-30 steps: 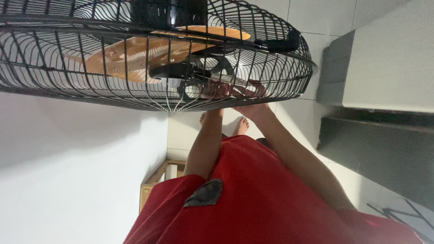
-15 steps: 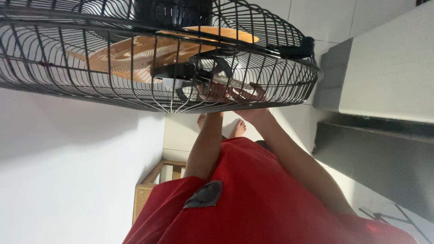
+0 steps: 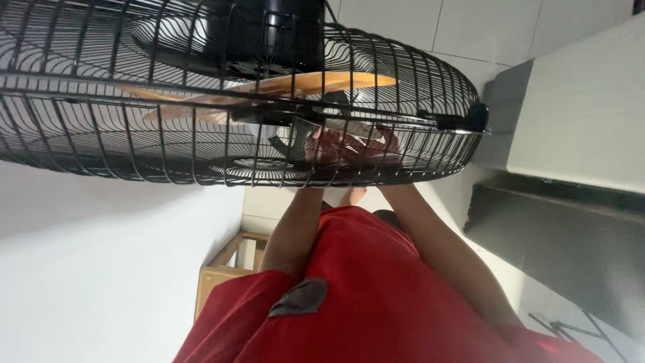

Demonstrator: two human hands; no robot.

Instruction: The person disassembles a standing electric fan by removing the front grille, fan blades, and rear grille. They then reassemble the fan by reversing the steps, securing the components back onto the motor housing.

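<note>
The black wire guard (image 3: pixel 134 148) of a large fan fills the upper part of the view, with orange blades (image 3: pixel 316 84) and the dark motor housing (image 3: pixel 269 33) inside it. Both bare arms reach up to the lower side of the guard, close to its centre hub. The left hand (image 3: pixel 321 144) and the right hand (image 3: pixel 376 144) lie against the wires there, touching each other or nearly so. On the right hand the fingers (image 3: pixel 349 142) seem to lie side by side along the wires. For the left hand I cannot tell if the fingers are bent around a wire or only pressed to it, because the wires hide them. By my judgement the step in hand is work on the guard near the hub, perhaps holding or fastening it. A next move calls for a firm hold on the wires, with the fingertips kept out of the gaps. Below the guard are a red garment (image 3: pixel 376 289), a wooden stool (image 3: pixel 222 269) and a bare foot (image 3: pixel 353 196).
</note>
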